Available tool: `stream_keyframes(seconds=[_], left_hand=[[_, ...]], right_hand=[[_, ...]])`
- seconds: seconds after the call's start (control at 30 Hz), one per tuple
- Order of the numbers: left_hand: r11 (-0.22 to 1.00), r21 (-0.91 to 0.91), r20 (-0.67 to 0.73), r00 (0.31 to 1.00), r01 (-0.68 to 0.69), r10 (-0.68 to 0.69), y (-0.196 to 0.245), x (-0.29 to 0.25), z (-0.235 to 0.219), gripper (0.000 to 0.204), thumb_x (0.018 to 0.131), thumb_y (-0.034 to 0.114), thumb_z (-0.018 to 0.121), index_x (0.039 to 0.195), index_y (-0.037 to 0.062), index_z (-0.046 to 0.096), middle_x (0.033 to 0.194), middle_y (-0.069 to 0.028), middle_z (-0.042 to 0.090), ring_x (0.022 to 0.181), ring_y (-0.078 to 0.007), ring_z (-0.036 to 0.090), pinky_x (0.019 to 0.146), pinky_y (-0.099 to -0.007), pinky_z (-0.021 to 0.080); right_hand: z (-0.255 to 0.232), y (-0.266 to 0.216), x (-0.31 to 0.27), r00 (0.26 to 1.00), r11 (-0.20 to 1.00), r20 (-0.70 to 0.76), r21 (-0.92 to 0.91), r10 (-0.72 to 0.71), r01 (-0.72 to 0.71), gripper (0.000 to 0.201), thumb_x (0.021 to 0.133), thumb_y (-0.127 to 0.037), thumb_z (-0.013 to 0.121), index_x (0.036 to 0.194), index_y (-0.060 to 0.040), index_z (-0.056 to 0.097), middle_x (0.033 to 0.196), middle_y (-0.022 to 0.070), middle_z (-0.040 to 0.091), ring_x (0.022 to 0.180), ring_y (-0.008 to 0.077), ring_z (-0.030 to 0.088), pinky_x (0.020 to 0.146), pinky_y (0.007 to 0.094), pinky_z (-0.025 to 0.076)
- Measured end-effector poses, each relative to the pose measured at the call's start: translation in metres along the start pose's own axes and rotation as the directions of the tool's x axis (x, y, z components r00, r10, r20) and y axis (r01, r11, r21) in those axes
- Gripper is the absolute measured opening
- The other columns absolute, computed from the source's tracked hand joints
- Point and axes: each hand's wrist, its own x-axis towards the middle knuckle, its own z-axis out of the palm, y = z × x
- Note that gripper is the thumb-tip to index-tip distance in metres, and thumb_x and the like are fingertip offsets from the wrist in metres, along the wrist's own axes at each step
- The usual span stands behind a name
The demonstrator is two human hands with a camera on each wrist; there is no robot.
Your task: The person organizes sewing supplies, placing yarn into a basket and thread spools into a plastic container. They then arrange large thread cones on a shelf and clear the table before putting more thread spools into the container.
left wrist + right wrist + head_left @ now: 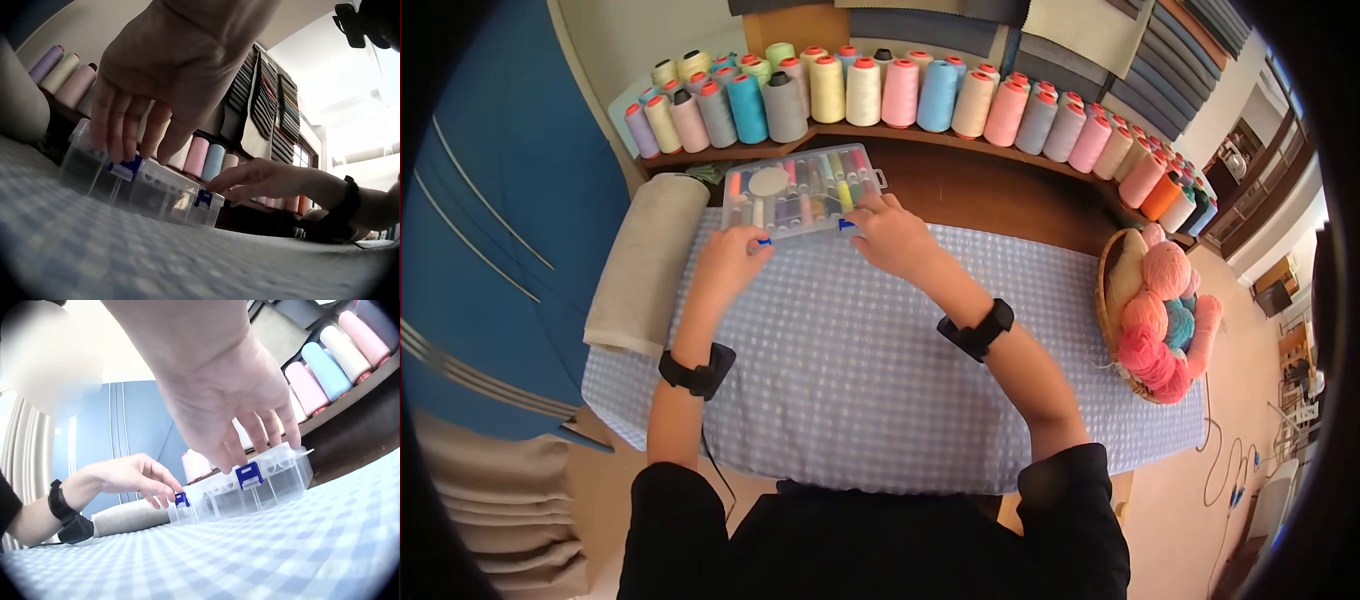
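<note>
A clear plastic box of small coloured thread spools (800, 234) lies on the checked cloth (850, 350) with its lid down. Two blue latches sit along its front edge. My left hand (735, 262) is at the left latch (127, 167), its fingers reaching down over the lid's edge and touching it. Near the right latch (250, 476) is my right hand (897, 237), fingertips resting on the lid and thumb close to the latch. Fingers of both hands are fairly straight. Part of the box's front edge is hidden behind the hands in the head view.
Large thread cones (863, 92) line a curved wooden shelf (940, 140) behind the box. A grey fabric roll (645, 262) lies at the left. On the right stands a wicker basket (1107, 300) of yarn balls (1166, 270). Fabric samples (1080, 35) hang at the back.
</note>
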Motion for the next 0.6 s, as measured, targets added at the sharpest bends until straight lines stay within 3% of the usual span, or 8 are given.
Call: stream_keyframes(seconds=[0.13,0.2,0.43,0.53,0.6], left_hand=[[0.997,-0.001,-0.043,0.996,-0.083,0.083,-0.006,-0.002,0.013,0.023,0.074,0.012,0.069,0.094,0.0006,0.064,0.084,-0.0159,0.064,0.070,-0.0249,0.064,0.065,-0.0323,0.050],[0.998,-0.045,-0.055,0.998,-0.031,0.028,-0.004,-0.003,0.010,0.025,0.074,0.012,0.069,0.095,0.0006,0.064,0.087,-0.0163,0.064,0.070,-0.0251,0.064,0.065,-0.0331,0.050],[1.000,0.010,-0.048,0.999,-0.007,0.007,0.000,-0.004,0.008,0.025,0.074,0.013,0.069,0.096,0.0014,0.062,0.079,-0.0145,0.064,0.068,-0.0254,0.064,0.063,-0.0347,0.050],[1.000,-0.015,-0.090,0.996,-0.009,0.007,-0.002,-0.004,0.008,0.025,0.074,0.014,0.068,0.095,0.0006,0.062,0.074,-0.0154,0.063,0.066,-0.0272,0.062,0.062,-0.0356,0.049],[1.000,-0.018,-0.069,0.998,0.002,-0.003,0.003,-0.001,0.006,0.024,0.074,0.015,0.068,0.092,-0.0007,0.063,0.073,-0.0174,0.062,0.065,-0.0296,0.061,0.060,-0.0363,0.047]], right_hand=[[0.007,0.000,-0.005,1.000,0.999,0.009,-0.023,0.027,-0.027,0.034,0.076,-0.013,0.064,0.109,-0.0079,0.060,0.112,0.0082,0.054,0.103,0.0275,0.053,0.082,0.0368,0.050],[0.011,-0.001,-0.006,1.000,0.996,0.012,-0.085,0.024,-0.023,0.038,0.075,-0.012,0.065,0.111,-0.0074,0.057,0.112,0.0088,0.053,0.103,0.0279,0.052,0.083,0.0370,0.049],[0.007,-0.001,-0.002,0.998,0.998,0.021,-0.004,0.063,-0.063,0.043,0.072,-0.008,0.063,0.115,-0.0082,0.054,0.113,0.0096,0.052,0.103,0.0271,0.051,0.083,0.0364,0.049],[0.006,-0.007,0.001,0.994,0.995,0.065,-0.056,0.089,-0.085,0.039,0.072,-0.009,0.061,0.111,-0.0075,0.059,0.114,0.0103,0.052,0.103,0.0272,0.051,0.083,0.0349,0.049],[0.008,-0.009,-0.008,0.991,0.981,0.122,-0.193,0.051,-0.026,0.031,0.073,-0.015,0.063,0.103,-0.0075,0.064,0.120,0.0130,0.050,0.106,0.0287,0.050,0.087,0.0352,0.047]])
